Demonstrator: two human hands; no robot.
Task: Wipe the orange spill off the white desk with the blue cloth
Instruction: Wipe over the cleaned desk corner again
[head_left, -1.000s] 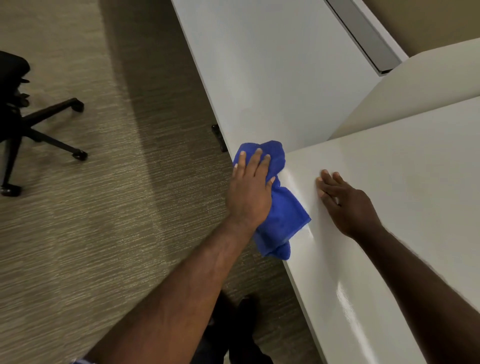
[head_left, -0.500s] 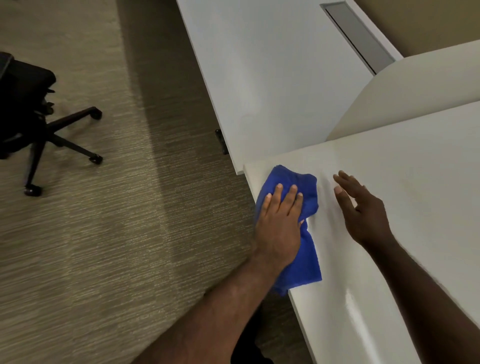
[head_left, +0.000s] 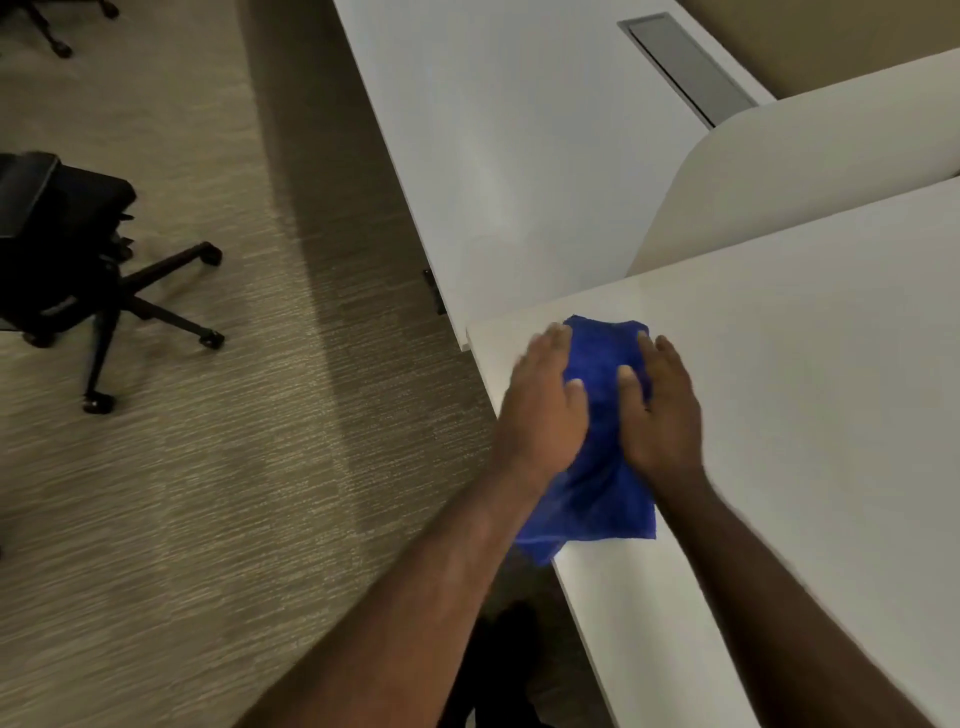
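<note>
Fingers: my left fingers (head_left: 558, 345) lie flat and close together on the left part of the blue cloth (head_left: 605, 415); my right fingers (head_left: 660, 358) lie flat too, a little spread, on its right part. Neither set pinches anything.
Left hand (head_left: 545, 410): palm down, pressing the cloth near the desk's left edge, slightly blurred.
Right hand (head_left: 662, 415): palm down beside the left one, the two thumbs nearly meeting over the cloth.
Cloth: bunched at centre frame on the near white desk (head_left: 805, 389), close to its upper-left corner; its lower tail droops over the left edge, just below my left wrist.
Orange spill: I cannot make out any on the desk surface that shows.
Desk edges: the left edge runs from the corner down toward the lower right of the frame; the top edge rises toward the right, along the base of a beige divider (head_left: 810, 176).
Open room: bare white surface stretches right and lower right of my hands; only a narrow strip lies between the cloth and the corner.
Surroundings: a second white desk (head_left: 519, 145) fills the upper centre, a black office chair (head_left: 78, 260) stands on carpet (head_left: 234, 467) at the left.
</note>
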